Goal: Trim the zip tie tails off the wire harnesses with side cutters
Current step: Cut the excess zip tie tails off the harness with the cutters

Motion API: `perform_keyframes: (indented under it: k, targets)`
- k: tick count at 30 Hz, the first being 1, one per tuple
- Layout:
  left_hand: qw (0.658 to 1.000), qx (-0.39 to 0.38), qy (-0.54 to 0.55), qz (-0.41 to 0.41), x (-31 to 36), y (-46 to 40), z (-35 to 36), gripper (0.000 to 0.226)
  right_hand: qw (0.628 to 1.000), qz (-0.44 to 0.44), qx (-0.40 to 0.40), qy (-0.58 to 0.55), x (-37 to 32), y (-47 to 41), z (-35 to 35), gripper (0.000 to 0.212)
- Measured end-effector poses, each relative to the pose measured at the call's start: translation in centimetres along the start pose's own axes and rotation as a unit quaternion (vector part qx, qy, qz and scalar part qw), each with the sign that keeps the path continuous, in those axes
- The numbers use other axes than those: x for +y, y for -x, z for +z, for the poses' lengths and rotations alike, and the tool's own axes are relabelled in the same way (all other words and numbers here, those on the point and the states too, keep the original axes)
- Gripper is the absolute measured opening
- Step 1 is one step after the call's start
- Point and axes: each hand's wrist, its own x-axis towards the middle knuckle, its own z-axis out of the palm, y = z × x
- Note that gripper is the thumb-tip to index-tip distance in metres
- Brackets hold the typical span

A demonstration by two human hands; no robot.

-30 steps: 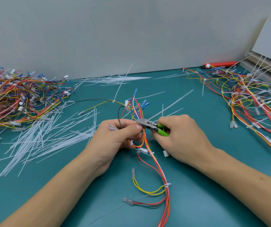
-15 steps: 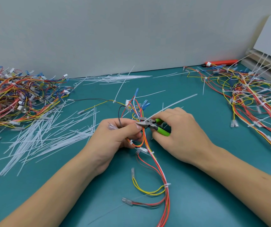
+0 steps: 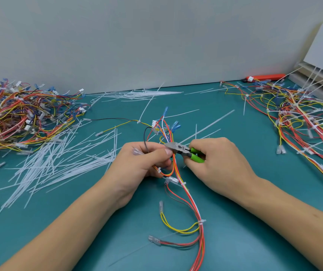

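Observation:
A wire harness (image 3: 192, 204) of red, orange, yellow and white wires runs from the table's middle down toward me. My left hand (image 3: 143, 163) grips its bundle between thumb and fingers. My right hand (image 3: 219, 163) holds green-handled side cutters (image 3: 184, 150), whose grey jaws sit at the bundle right beside my left thumb. Whether the jaws are on a zip tie is hidden by the thumb. A long white zip tie tail (image 3: 209, 125) lies on the mat behind the cutters.
A heap of harnesses (image 3: 19, 118) lies far left, another (image 3: 301, 122) with uncut tails at the right. Cut white tails (image 3: 59, 161) are strewn left of my hands and along the wall (image 3: 137, 93). An orange tool (image 3: 266, 76) lies back right.
The long white tail, lifted at the cutters half a second ago, now lies on the mat. The cutter jaws have shut against the bundle. My left hand stays put.

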Motion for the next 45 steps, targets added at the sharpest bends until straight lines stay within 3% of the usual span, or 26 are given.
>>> perform_keyframes:
  k: [2,4,7,16,19,22,24,26,28,33,39,45]
  targets:
    - [1.000,0.001,-0.002,0.000,0.00,-0.01,0.05,0.013,1.000,-0.011,-0.009,-0.016,0.07,-0.07,-0.11,0.005]
    - [1.000,0.003,0.000,-0.002,0.00,-0.01,0.12,0.012,1.000,-0.006,-0.013,-0.026,-0.08,-0.09,-0.28,0.024]
    - [1.000,0.010,0.003,-0.004,-0.05,-0.09,0.11,0.013,0.999,-0.002,-0.021,-0.026,-0.29,-0.14,-0.60,0.035]
    - [1.000,0.006,0.008,-0.002,-0.31,-0.23,0.05,0.011,0.999,-0.013,-0.023,-0.024,0.19,-0.34,-0.21,0.027]
    - [1.000,-0.006,0.002,0.001,-0.24,-0.15,-0.02,0.008,0.999,-0.005,-0.031,-0.018,0.09,-0.28,-0.41,0.007]
    - [1.000,-0.010,-0.005,0.005,-0.18,-0.15,-0.05,0.011,1.000,0.016,-0.015,-0.002,0.06,-0.35,-0.31,0.031]
    - [1.000,-0.006,0.001,0.005,-0.13,-0.09,0.04,0.014,1.000,0.014,-0.008,0.011,0.01,-0.27,-0.23,0.036]
    - [1.000,-0.003,0.007,0.003,-0.11,-0.03,0.08,0.008,1.000,0.004,-0.004,0.005,0.07,-0.08,-0.12,0.032]
    - [1.000,-0.001,0.000,0.003,-0.13,-0.02,0.06,0.008,1.000,-0.007,-0.012,-0.017,0.10,-0.06,-0.18,0.012]
    - [1.000,0.007,-0.012,-0.003,-0.07,-0.08,0.08,0.015,0.998,0.000,-0.042,-0.036,-0.02,-0.40,-0.61,0.039]
    - [1.000,-0.001,-0.005,-0.003,-0.12,-0.14,0.05,0.004,0.998,0.007,-0.040,-0.039,0.11,-0.46,-0.45,0.035]
    - [1.000,-0.016,-0.008,0.009,-0.30,-0.09,-0.08,0.009,0.998,0.001,-0.041,-0.042,0.27,-0.52,-0.35,0.027]
